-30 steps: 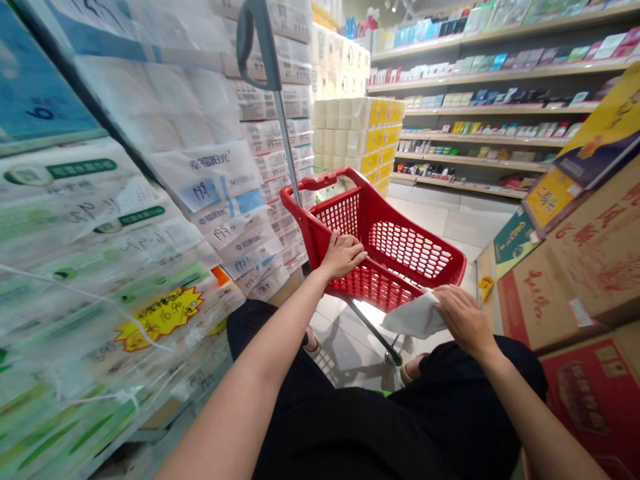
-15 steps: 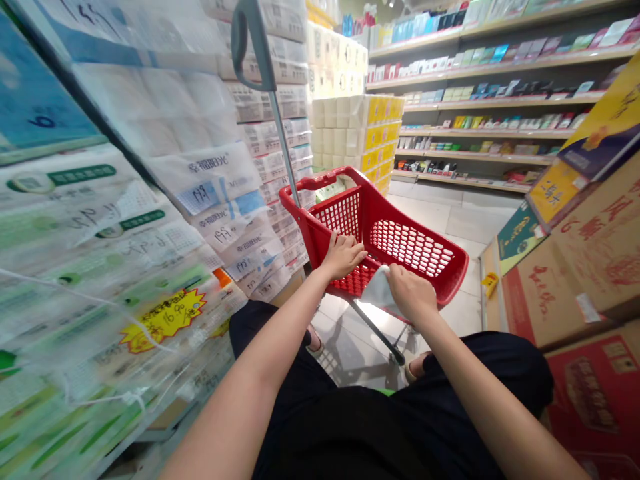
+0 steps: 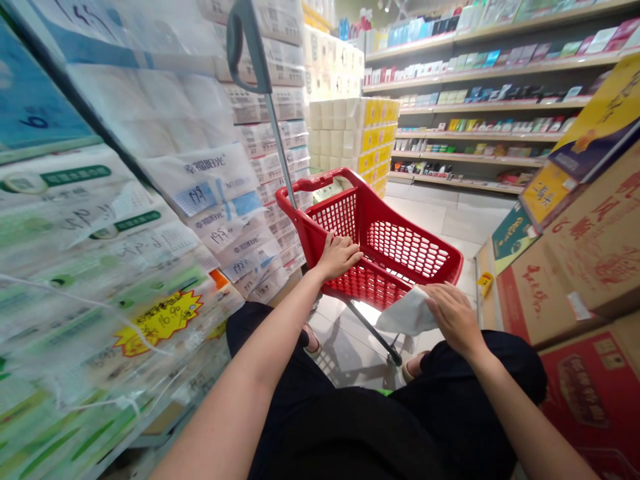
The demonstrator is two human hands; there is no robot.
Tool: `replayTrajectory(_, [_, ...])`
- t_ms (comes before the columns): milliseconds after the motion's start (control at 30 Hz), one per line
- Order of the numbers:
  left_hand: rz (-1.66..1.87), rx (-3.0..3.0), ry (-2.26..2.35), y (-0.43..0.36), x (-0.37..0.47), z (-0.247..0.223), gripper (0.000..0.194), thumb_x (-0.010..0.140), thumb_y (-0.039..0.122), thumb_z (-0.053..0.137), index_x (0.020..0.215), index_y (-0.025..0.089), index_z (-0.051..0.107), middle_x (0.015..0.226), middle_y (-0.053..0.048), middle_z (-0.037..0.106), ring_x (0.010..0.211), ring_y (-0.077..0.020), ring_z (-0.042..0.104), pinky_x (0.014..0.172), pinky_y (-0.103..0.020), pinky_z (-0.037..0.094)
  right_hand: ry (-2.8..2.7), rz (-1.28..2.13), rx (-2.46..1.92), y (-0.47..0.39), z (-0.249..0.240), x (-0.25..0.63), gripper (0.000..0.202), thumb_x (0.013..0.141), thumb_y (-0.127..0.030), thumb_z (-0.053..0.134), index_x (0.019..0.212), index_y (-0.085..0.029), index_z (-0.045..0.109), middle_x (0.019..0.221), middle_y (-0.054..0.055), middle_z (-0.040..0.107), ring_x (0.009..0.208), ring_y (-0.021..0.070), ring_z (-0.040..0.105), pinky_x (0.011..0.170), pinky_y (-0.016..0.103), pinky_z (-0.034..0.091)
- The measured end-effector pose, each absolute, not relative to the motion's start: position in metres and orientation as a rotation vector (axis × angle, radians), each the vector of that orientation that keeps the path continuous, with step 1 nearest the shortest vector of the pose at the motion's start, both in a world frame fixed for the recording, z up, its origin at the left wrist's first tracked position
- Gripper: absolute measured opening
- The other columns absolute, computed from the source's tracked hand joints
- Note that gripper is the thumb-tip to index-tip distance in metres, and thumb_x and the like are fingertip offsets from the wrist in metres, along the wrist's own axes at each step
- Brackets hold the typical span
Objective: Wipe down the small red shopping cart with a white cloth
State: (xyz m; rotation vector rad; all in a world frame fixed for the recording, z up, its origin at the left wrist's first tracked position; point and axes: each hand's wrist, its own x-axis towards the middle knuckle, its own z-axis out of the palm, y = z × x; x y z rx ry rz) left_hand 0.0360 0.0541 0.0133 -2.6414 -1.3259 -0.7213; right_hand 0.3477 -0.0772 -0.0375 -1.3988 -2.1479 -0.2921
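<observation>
A red plastic shopping basket [image 3: 407, 248] on wheels, with perforated sides, stands tilted on the floor in front of my knees. Its long grey pull handle [image 3: 249, 50] rises at the upper left. My left hand [image 3: 339, 257] is hooked over the basket's near rim, fingers bent to the inside. At the rim's right part, my right hand [image 3: 453, 313] holds a thin white cloth [image 3: 407, 315], which hangs to the left of the fingers over the basket's outer side. The right fingertips lie close together on the cloth, near the basket's right corner.
Wrapped tissue packs [image 3: 200, 193] are stacked high on my left, with a yellow price sign [image 3: 160, 323] on them. Cardboard cartons [image 3: 565, 267] stand at the right. Shelves [image 3: 480, 110] of boxed goods line the back, beyond a stack of paper rolls [image 3: 350, 133].
My right hand has moved right along the basket's near rim with the white cloth, which is now more spread out. My left hand keeps its place on the rim.
</observation>
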Motion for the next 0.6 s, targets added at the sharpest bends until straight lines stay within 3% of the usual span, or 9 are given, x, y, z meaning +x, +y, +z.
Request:
replayTrajectory(133, [-0.703,-2.664,-1.313,0.053,0.036,0.014,0.035,0.099,0.046,0.033,0.092,0.028,0.062,0.1,0.0,0.054,0.107,-0.0197,0.047,0.117,-0.05,0.007,-2.163,-0.139,-1.4,-0.068,-0.047,0.395,0.043,0.1,-0.043,0.026,0.132,-0.034,0.054,0.139,-0.001,0.055,0.136,0.0214,0.041,0.116,0.048,0.02])
replayTrajectory(300, [-0.696,-2.671,-1.303,0.051,0.034,0.016,0.035,0.099,0.046,0.033,0.094,0.028,0.062,0.1,0.001,0.054,0.106,-0.0194,0.047,0.116,-0.051,0.007,-2.159,0.035,-1.527,-0.024,-0.042,0.438,0.046,0.099,-0.048,0.026,0.131,-0.034,0.056,0.142,0.001,0.052,0.14,0.0243,0.035,0.116,0.056,0.014])
replayTrajectory(400, [-0.703,-2.665,-1.291,0.049,0.036,0.017,0.036,0.098,0.051,0.035,0.094,0.028,0.062,0.099,0.0,0.054,0.105,-0.0197,0.047,0.116,-0.05,0.008,-2.124,0.059,-1.551,0.004,-0.041,0.451,0.047,0.098,-0.048,0.027,0.128,-0.03,0.059,0.141,0.004,0.054,0.139,0.026,0.036,0.114,0.058,0.019])
replayTrajectory(600, [-0.726,-2.599,-1.328,0.047,0.04,0.019,0.039,0.094,0.058,0.039,0.09,0.027,0.062,0.098,-0.002,0.056,0.103,-0.0216,0.048,0.113,-0.049,0.015,-1.999,-0.044,-1.502,0.014,-0.051,0.435,0.048,0.097,-0.04,0.028,0.12,-0.022,0.066,0.139,0.008,0.054,0.137,0.0245,0.039,0.114,0.048,0.03])
